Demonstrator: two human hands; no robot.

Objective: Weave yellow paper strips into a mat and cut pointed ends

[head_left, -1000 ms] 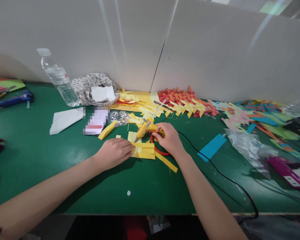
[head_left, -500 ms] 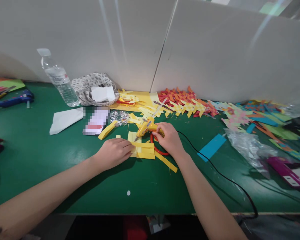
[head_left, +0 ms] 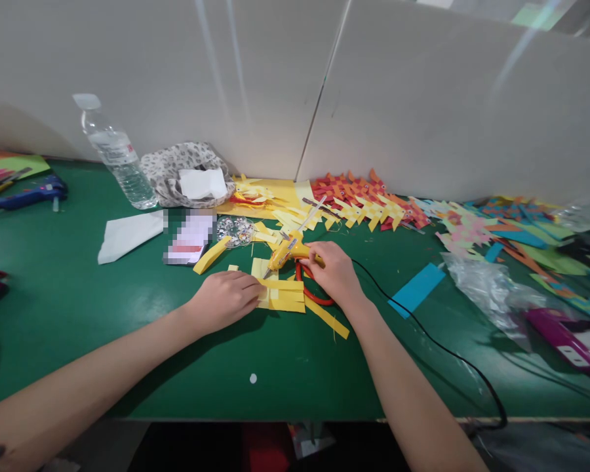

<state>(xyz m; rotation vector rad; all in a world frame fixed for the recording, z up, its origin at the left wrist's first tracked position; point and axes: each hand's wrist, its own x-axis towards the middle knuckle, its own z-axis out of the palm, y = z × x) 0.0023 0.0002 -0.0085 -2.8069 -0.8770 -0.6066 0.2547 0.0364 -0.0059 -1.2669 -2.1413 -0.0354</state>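
Note:
My right hand [head_left: 335, 273] grips a yellow hot glue gun [head_left: 288, 249], its nozzle pointing down-left at a woven piece of yellow paper strips [head_left: 284, 293] on the green table [head_left: 128, 314]. My left hand [head_left: 225, 299] presses down on the left end of that woven piece, fingers curled together on the strips. A red-handled pair of scissors [head_left: 311, 295] lies partly under my right hand. The glue gun's black cord [head_left: 437, 344] runs off to the right and over the table's front edge.
A water bottle [head_left: 114, 154], patterned cloth bag [head_left: 189, 172], white tissue [head_left: 128, 235] and small dish of googly eyes [head_left: 235, 230] stand behind. Finished woven paper fish [head_left: 368, 200] lie at the back. Blue strip [head_left: 417, 289], plastic bag [head_left: 486, 292], blue glue gun [head_left: 29, 194] far left.

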